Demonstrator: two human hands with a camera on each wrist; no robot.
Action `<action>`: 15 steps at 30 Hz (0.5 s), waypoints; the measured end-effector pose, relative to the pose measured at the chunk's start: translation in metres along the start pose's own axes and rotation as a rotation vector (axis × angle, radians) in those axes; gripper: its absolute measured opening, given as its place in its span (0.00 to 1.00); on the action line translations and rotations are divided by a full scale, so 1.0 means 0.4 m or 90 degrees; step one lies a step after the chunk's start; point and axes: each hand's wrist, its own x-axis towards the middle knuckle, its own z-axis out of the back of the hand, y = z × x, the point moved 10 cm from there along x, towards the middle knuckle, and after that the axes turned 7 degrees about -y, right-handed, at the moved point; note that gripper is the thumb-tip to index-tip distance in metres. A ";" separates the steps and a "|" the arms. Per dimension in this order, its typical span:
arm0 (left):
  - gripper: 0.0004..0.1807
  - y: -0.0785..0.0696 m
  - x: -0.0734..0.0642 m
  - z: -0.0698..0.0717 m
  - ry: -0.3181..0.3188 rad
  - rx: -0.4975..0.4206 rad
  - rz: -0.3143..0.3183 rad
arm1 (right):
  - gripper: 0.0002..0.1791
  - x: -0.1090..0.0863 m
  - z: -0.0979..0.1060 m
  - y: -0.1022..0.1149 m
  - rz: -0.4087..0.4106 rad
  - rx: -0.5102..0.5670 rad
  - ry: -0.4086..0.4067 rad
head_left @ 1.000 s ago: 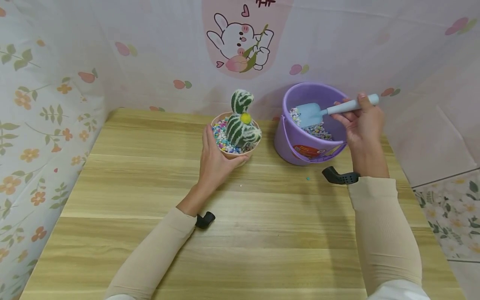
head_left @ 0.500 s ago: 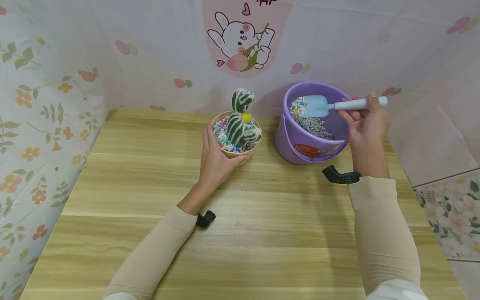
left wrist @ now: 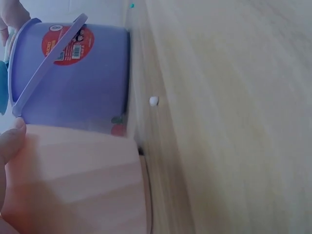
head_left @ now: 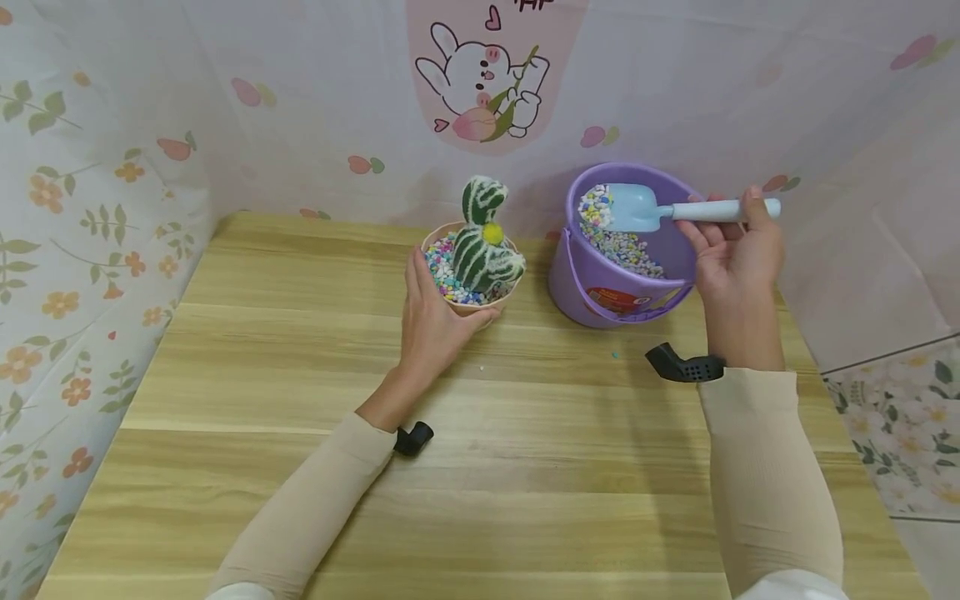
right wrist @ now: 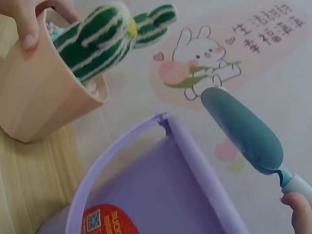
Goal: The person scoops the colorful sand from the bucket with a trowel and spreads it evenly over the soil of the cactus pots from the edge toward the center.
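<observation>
My left hand (head_left: 437, 321) grips the near left side of a peach flowerpot (left wrist: 83, 180), thumb along its front. In the pot stands a striped green plush cactus (head_left: 480, 250) with a yellow pompom, set in colourful pebbles (head_left: 442, 271). My right hand (head_left: 738, 250) holds the pale handle of a light blue trowel (head_left: 633, 208) over the mouth of a purple bucket (head_left: 592, 292). Pebbles (head_left: 596, 207) lie at the trowel's tip. More small pebbles (head_left: 626, 252) cover the bucket's bottom. In the right wrist view the trowel blade (right wrist: 243, 129) is above the bucket's rim.
The pot and bucket stand near the back edge of a wooden table (head_left: 487, 500). A patterned cloth (head_left: 300, 108) hangs behind it. One white pebble (left wrist: 154, 101) and a small teal pebble (head_left: 616, 355) lie on the tabletop. The bucket's handle (right wrist: 102, 161) hangs down its front.
The trowel has risen in the bucket and shifted slightly right, levelling out, with pebbles now on its blade. My right hand moved right with it. The left hand and pot stay put.
</observation>
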 end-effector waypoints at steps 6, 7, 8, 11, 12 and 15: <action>0.76 0.012 0.009 -0.003 0.067 0.019 0.006 | 0.21 -0.030 0.002 -0.012 -0.013 -0.007 0.014; 0.76 0.015 0.012 -0.002 0.076 0.017 0.005 | 0.21 -0.035 0.002 -0.015 -0.015 -0.010 0.019; 0.76 0.018 0.015 -0.001 0.086 0.014 0.002 | 0.21 -0.040 0.003 -0.018 -0.018 -0.013 0.022; 0.76 0.025 0.025 0.005 0.107 -0.003 -0.008 | 0.21 -0.053 0.006 -0.026 -0.024 -0.023 0.034; 0.76 0.027 0.028 0.005 0.117 -0.010 -0.012 | 0.21 -0.057 0.008 -0.029 -0.027 -0.025 0.036; 0.74 0.034 0.032 0.003 0.149 -0.035 -0.018 | 0.21 -0.069 0.015 -0.035 -0.030 -0.036 0.043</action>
